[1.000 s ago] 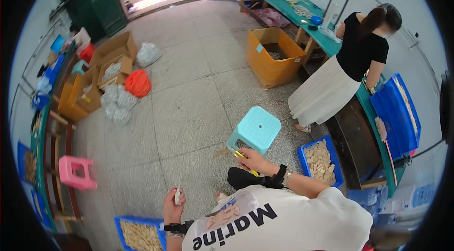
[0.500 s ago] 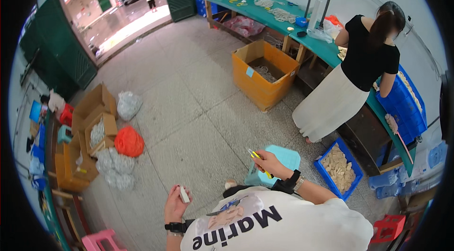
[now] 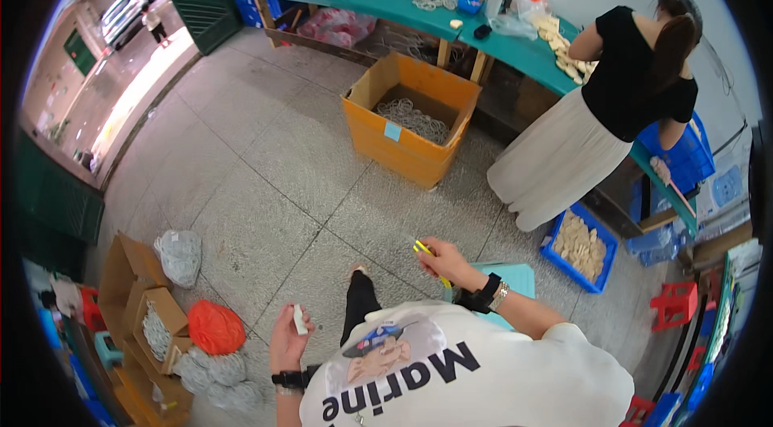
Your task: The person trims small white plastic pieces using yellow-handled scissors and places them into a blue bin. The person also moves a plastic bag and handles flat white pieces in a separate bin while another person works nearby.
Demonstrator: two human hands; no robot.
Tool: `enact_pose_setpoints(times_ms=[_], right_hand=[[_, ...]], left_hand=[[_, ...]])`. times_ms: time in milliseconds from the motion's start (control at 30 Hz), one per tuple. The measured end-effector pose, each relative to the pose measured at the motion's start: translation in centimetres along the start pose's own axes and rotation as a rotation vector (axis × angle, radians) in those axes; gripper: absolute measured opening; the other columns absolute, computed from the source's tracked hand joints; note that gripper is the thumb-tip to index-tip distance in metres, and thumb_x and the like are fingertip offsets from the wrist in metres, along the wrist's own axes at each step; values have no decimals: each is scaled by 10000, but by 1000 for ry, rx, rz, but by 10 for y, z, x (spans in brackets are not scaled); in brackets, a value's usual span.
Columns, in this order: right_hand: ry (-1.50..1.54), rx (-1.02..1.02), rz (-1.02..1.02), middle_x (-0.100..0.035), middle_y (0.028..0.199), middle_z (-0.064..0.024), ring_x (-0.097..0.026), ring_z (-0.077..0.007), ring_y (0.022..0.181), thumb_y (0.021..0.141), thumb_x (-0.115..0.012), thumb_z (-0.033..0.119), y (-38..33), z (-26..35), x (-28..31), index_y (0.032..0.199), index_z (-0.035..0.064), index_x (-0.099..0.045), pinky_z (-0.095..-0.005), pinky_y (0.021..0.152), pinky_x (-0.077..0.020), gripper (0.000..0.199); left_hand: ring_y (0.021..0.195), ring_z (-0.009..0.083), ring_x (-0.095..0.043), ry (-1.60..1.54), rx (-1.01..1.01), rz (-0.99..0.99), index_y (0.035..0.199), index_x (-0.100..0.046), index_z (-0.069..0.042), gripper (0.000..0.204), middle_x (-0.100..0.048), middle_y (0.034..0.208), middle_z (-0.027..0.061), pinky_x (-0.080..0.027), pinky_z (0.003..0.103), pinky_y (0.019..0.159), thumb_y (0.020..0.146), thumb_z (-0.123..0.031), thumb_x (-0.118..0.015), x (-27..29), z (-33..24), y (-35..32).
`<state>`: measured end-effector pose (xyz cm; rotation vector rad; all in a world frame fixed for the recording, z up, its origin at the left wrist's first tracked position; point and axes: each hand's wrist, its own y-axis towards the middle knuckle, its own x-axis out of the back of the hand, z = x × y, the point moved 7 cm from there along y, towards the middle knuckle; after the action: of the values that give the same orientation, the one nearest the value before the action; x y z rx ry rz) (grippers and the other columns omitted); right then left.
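My left hand (image 3: 286, 344) is closed round a small white oblong piece (image 3: 300, 319), which sticks up by the thumb. In my right hand (image 3: 445, 261) is a slim yellow tool (image 3: 420, 247); its exact kind is too small to make out. Its two ends show on either side of the fist. The hands are apart, in front of my body and above the tiled floor. Just beyond my right wrist stands a pale turquoise stool (image 3: 519, 278), partly hidden by my arm.
An orange box of grey cords (image 3: 403, 165) stands ahead. A person (image 3: 636, 65) works at the green bench (image 3: 419, 20). To the right is a blue crate (image 3: 596, 284) of beige pieces. A red bag (image 3: 216, 328), clear bags and cardboard boxes (image 3: 133, 262) lie left.
My view has swung left and I have moved forward, with a leg now showing. Both hands still hold their things. The yellow tool's tip has turned in the right hand's grip.
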<state>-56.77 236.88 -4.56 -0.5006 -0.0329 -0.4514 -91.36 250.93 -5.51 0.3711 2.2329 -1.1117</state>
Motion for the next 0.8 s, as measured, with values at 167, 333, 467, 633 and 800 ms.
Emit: enact_pose_setpoints(times_ms=[167, 333, 467, 633, 800], right_hand=[[143, -20, -109, -583, 686, -24, -519, -74, 512, 940, -570, 163, 51, 22, -4, 1129, 22, -571, -238, 449, -424, 235], [206, -143, -439, -579, 672, -28, -532, -84, 523, 923, -565, 129, 41, 31, 51, 1110, 29, -572, -239, 457, -429, 212], [196, -137, -689, -580, 668, -23, -533, -86, 525, 914, -567, 137, 32, 28, 85, 1068, 22, -577, -250, 455, -432, 193], [411, -76, -959, -592, 681, -20, -540, -87, 523, 913, -583, 169, 4, 12, 40, 1011, 12, -576, -261, 461, -439, 185], [692, -420, -1200, -570, 674, -22, -513, -75, 506, 925, -561, 139, -77, -30, -68, 1086, 25, -570, -226, 433, -402, 197]], left_hand=[[782, 216, -563, 98, 174, 111, 1048, -523, -66, 138, -574, 938, 113, -483, 330, 646, 921, -93, -569, -64, -59, 128], [790, 221, -569, 345, 412, 302, 1037, -520, -61, 124, -576, 949, 122, -489, 337, 655, 919, -75, -556, -153, -63, 215], [797, 236, -582, 403, 517, 434, 1046, -516, -49, 157, -584, 959, 138, -495, 360, 662, 898, -73, -561, -205, -48, 268], [802, 223, -564, 684, 868, 532, 1089, -496, -54, 240, -576, 986, 119, -479, 360, 675, 861, -50, -573, -236, -14, 304], [804, 215, -599, 1049, 1157, 673, 1058, -523, -48, 164, -602, 989, 135, -515, 336, 686, 902, -75, -567, -245, 53, 303]])
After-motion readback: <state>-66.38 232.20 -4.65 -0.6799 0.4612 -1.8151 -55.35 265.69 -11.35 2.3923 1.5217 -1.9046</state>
